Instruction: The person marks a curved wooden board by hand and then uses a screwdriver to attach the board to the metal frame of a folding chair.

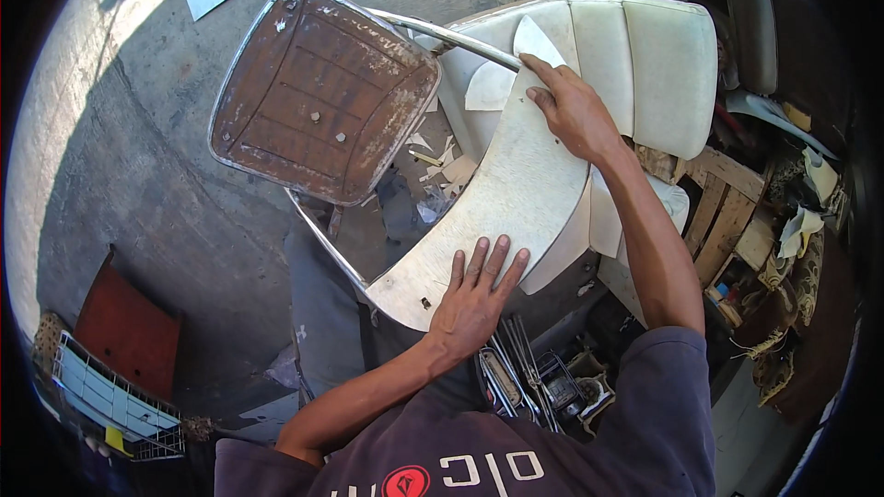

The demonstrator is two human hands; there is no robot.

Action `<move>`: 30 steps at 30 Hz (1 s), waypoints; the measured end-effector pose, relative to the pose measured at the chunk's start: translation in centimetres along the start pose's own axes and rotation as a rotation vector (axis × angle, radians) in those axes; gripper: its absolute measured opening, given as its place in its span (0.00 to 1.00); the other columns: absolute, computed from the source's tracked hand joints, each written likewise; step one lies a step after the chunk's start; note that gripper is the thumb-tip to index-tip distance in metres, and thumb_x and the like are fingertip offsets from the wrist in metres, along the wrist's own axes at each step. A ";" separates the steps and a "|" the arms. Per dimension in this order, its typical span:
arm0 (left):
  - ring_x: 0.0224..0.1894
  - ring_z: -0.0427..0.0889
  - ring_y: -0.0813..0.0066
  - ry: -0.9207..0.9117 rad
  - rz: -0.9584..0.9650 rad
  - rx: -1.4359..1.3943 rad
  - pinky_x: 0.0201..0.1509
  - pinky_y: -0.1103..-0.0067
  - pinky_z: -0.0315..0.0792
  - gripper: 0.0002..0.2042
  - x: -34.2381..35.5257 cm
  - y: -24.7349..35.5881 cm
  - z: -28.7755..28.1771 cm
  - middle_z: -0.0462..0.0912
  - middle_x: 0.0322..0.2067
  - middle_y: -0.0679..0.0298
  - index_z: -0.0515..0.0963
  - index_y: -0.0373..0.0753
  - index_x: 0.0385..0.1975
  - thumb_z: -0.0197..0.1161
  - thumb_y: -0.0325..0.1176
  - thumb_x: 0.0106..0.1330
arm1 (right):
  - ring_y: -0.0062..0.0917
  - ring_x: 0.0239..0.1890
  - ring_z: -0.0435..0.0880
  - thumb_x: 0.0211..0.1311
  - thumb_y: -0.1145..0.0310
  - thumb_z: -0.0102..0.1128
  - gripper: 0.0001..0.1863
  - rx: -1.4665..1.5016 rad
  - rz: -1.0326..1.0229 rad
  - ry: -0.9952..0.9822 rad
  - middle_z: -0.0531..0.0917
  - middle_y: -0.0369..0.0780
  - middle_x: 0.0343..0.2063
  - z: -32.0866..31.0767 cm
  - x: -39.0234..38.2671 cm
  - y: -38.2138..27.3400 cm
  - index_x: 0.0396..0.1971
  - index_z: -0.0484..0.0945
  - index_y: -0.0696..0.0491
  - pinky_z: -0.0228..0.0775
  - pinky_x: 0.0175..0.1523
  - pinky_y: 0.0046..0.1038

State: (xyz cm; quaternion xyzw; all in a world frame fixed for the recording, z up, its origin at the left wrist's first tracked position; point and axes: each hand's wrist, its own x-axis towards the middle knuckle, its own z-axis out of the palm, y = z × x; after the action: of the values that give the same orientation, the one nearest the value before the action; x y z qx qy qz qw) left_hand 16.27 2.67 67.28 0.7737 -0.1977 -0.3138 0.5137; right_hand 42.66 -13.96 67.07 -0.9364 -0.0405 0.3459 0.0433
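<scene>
A metal-framed chair lies tilted before me, its rusty brown seat underside facing up at the left. Bent chrome tubing joins the seat to a curved, cream-coloured backrest panel. Flat on the panel's lower part rests my left hand, fingers spread, close to a small dark hole. My right hand grips the panel's upper end beside the tubing, with the thumb on its face and the fingertips at its edge. What lies under those fingers is hidden.
White padded cushions stand behind the panel. Pale scraps litter the floor inside the frame. A wooden crate and torn fabric lie at the right. Metal tools sit close to my body. At lower left are a red-brown panel and a wire basket.
</scene>
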 end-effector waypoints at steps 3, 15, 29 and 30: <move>0.78 0.51 0.39 0.012 -0.006 -0.009 0.76 0.45 0.51 0.42 0.8 0.1 0.1 0.50 0.77 0.46 0.48 0.43 0.79 0.54 0.22 0.62 | 0.46 0.53 0.82 0.74 0.57 0.56 0.26 0.042 0.041 0.063 0.81 0.51 0.50 0.8 0.4 0.5 0.68 0.71 0.46 0.72 0.60 0.42; 0.77 0.54 0.40 0.036 -0.022 -0.003 0.75 0.44 0.54 0.36 1.4 -0.2 -0.2 0.52 0.76 0.45 0.49 0.42 0.78 0.52 0.30 0.69 | 0.43 0.57 0.83 0.74 0.53 0.58 0.27 -0.020 0.269 0.223 0.83 0.50 0.54 2.3 -2.3 -0.8 0.69 0.72 0.43 0.73 0.62 0.40; 0.78 0.51 0.41 0.047 -0.028 -0.063 0.76 0.43 0.51 0.38 1.5 -0.2 -0.4 0.47 0.78 0.48 0.47 0.42 0.79 0.54 0.32 0.69 | 0.38 0.56 0.83 0.72 0.54 0.61 0.27 0.053 0.214 0.198 0.84 0.48 0.52 2.3 -1.6 -0.2 0.69 0.73 0.36 0.72 0.63 0.39; 0.78 0.51 0.41 0.063 -0.030 -0.065 0.76 0.43 0.51 0.38 1.5 -0.1 -0.2 0.47 0.78 0.48 0.47 0.42 0.79 0.54 0.32 0.69 | 0.38 0.56 0.83 0.72 0.54 0.61 0.27 0.053 0.215 0.193 0.84 0.47 0.52 2.3 -1.6 -0.2 0.70 0.73 0.35 0.72 0.63 0.39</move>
State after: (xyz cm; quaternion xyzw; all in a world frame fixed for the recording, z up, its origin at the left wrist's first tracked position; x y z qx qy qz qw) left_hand 17.48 1.96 66.79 0.7690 -0.1596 -0.3030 0.5397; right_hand 39.88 -13.85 66.38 -0.9628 0.0734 0.2579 0.0343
